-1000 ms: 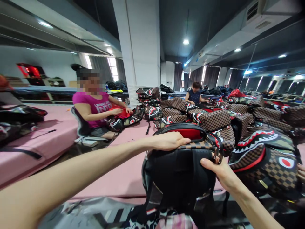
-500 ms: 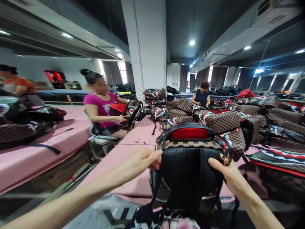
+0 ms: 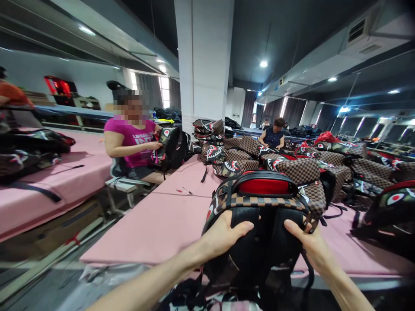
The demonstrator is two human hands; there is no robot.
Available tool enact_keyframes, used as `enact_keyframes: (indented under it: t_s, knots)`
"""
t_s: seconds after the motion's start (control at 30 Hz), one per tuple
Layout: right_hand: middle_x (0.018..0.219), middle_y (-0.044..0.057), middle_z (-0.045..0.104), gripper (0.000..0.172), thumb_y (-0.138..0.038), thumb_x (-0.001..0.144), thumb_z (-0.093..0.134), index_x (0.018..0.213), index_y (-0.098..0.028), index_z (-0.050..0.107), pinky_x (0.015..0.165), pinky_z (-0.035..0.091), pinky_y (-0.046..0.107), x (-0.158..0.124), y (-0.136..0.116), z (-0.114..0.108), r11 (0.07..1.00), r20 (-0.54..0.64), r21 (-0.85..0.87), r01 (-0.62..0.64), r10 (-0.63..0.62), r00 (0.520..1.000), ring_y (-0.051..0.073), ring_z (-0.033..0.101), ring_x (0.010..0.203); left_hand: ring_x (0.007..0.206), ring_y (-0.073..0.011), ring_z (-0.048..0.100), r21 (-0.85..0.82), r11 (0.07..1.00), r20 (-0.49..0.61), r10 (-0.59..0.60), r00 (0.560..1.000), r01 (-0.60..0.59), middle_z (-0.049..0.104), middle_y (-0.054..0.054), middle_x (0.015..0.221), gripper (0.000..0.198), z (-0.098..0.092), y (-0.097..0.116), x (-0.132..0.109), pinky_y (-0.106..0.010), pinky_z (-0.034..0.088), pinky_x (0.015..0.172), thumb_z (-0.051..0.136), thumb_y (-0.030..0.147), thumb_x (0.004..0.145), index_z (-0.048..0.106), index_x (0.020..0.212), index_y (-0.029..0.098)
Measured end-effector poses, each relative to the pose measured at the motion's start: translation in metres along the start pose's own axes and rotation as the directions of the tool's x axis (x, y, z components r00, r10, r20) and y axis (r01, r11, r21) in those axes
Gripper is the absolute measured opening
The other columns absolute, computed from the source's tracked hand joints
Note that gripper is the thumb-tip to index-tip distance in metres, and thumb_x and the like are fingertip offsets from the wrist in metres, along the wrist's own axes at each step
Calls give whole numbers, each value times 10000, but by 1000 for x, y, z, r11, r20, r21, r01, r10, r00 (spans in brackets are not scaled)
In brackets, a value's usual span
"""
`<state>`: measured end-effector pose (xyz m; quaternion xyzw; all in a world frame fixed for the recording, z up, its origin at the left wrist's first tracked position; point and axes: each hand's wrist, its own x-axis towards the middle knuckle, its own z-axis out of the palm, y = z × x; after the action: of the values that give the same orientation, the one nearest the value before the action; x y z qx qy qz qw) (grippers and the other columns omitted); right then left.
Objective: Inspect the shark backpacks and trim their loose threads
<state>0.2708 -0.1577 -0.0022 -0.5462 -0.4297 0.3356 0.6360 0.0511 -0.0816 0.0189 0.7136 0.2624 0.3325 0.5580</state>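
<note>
A black backpack point(image 3: 256, 250) with a brown checkered top and a red-lined handle opening stands upright in front of me, its shoulder straps facing me. My left hand point(image 3: 231, 233) grips the left strap near its top, thumb pressed on the front and fingers behind it. On the other strap my right hand point(image 3: 303, 235) is closed the same way, thumb in front; its fingers are partly hidden behind the strap and the bag's edge. The backpack's lower part is dark and sits close to my lap.
The backpack is at the edge of a pink-covered table point(image 3: 145, 229). Piled checkered backpacks point(image 3: 292, 166) with shark-mouth prints lie beyond, and another backpack point(image 3: 389, 216) stands at right. Small tools point(image 3: 186, 191) lie on the table. A seated co-worker point(image 3: 129, 138) handles a bag at left.
My left hand has moved right, from the backpack's left edge onto the left strap. My right hand stays at the right strap. The co-worker's bag is now held more upright.
</note>
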Motion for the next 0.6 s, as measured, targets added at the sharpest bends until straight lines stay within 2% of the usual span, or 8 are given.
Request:
enact_keyframes:
  t_s: [0.1, 0.2, 0.43, 0.53, 0.6]
  knots:
    - [952, 83, 710, 504, -428, 616, 776, 1045, -197, 647, 853, 514, 463, 2, 1, 2, 999, -15, -32, -1, 0, 1000, 309, 649, 918, 858, -192, 588, 83, 996, 9, -11, 1000, 10, 663, -58, 962, 341, -5, -5, 2, -277, 473, 738, 558, 366, 762, 653, 994, 136]
    - [960, 83, 711, 451, -424, 615, 776, 985, -192, 664, 855, 517, 438, 0, 1, 2, 1000, 2, -23, 0, 0, 1000, 303, 648, 929, 836, -193, 583, 119, 993, 1, -16, 1000, 15, 659, -58, 928, 329, -4, -4, 1, -286, 469, 735, 553, 359, 760, 651, 973, 128]
    - [935, 76, 713, 406, -428, 595, 780, 907, -187, 683, 858, 513, 407, 1, 5, 1, 1000, -25, 0, 8, -8, 1000, 285, 633, 965, 852, -198, 596, 75, 997, -22, 17, 1000, -15, 668, -56, 941, 316, 0, -1, -2, -280, 481, 739, 570, 325, 742, 664, 975, 134]
    - [903, 71, 714, 435, -430, 590, 781, 938, -187, 686, 777, 543, 378, -5, 4, 7, 998, 1, 35, 54, -55, 999, 254, 656, 853, 882, -210, 614, -28, 1000, -45, 6, 999, -7, 673, -78, 1001, 349, 2, -1, -10, -297, 493, 772, 603, 352, 742, 656, 1013, 138]
    - [873, 70, 714, 452, -431, 595, 778, 963, -185, 683, 733, 552, 363, -20, -2, 10, 995, 19, 77, 63, -65, 998, 245, 660, 807, 828, -215, 641, -191, 979, 11, -73, 997, 74, 677, -108, 1011, 410, 2, 5, -25, -311, 517, 727, 620, 389, 742, 636, 1063, 135]
